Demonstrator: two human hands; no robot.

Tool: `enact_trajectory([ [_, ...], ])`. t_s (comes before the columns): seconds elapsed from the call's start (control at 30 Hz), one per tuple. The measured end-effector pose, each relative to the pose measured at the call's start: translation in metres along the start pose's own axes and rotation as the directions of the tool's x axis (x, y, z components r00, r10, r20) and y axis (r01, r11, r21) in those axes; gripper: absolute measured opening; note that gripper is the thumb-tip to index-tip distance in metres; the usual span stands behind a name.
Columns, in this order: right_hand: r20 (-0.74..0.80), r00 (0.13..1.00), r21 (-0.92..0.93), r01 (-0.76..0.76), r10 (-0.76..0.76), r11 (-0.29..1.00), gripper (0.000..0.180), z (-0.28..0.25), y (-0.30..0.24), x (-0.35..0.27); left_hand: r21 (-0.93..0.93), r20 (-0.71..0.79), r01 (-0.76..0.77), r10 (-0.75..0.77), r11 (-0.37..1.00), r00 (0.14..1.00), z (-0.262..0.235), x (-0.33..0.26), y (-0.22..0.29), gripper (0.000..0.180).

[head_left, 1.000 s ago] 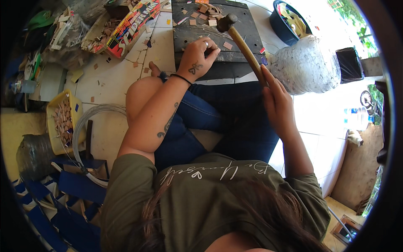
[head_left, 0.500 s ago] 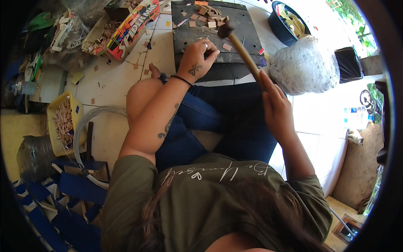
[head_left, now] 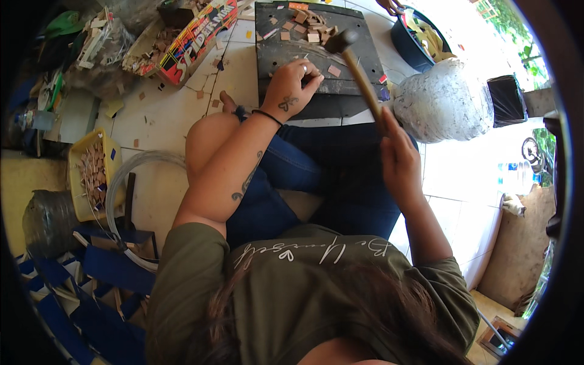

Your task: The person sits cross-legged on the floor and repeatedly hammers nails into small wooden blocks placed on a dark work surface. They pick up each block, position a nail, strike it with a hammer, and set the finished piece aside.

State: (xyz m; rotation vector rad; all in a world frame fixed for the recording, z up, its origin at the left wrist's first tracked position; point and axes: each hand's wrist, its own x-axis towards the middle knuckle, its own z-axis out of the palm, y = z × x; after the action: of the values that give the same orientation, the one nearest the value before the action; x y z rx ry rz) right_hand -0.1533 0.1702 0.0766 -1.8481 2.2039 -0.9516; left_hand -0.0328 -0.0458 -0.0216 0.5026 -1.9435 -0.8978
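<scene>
In my right hand (head_left: 400, 152) is a hammer (head_left: 362, 78) with a wooden handle, my fingers wrapped round its lower end. Its dark head hovers over a low black work block (head_left: 368, 42). My left hand (head_left: 291, 88) rests at the block's near edge, fingers curled and thumb pressed to the fingertips. Whatever it may pinch is too small or hidden to name. Small brown wooden pieces (head_left: 313, 38) lie heaped on the far part of the block, with several more scattered around. A flat piece (head_left: 334, 70) lies just right of my left hand.
A printed cardboard box (head_left: 198, 45) of scraps stands at far left, and a yellow bin (head_left: 114, 155) of wooden pieces nearer. Beside it lie coiled wire (head_left: 112, 194) and blue partitioned boxes (head_left: 118, 271). At right sit a dark basin (head_left: 406, 42), another person's hand (head_left: 389, 6), and a wrapped bundle (head_left: 443, 100).
The hammer head has shifted slightly right over the block. My left hand keeps its place on the block. Another person's hand has come further into view by the basin.
</scene>
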Motion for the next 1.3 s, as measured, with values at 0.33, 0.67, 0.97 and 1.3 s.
enact_trajectory([
  [0.33, 0.015, 0.981, 0.076, -0.194, 0.194, 0.978, 0.044, 0.011, 0.045, 0.027, 0.02, 0.017, 0.071, -0.072, 0.997, 0.997, -0.002, -0.002, 0.008, 0.009],
  [0.67, -0.142, 0.987, -0.57, -0.141, 0.072, 0.81, 0.04, 0.056, 0.1, 0.108, 0.626, -0.309, 0.216, -0.016, 0.749, 0.951, -0.229, -0.063, -0.039, 0.015],
  [0.97, 0.144, 0.989, -0.512, 0.049, 0.029, 0.857, 0.02, 0.086, 0.074, 0.167, 0.858, -0.511, 0.473, -0.438, -0.201, 0.74, -0.478, -0.203, -0.036, 0.017],
  [1.3, 0.239, 0.97, -0.271, 0.025, 0.042, 0.962, 0.016, 0.089, 0.087, 0.196, 0.875, -0.092, 0.061, 0.04, 0.48, 0.995, -0.299, -0.038, -0.08, 0.04],
])
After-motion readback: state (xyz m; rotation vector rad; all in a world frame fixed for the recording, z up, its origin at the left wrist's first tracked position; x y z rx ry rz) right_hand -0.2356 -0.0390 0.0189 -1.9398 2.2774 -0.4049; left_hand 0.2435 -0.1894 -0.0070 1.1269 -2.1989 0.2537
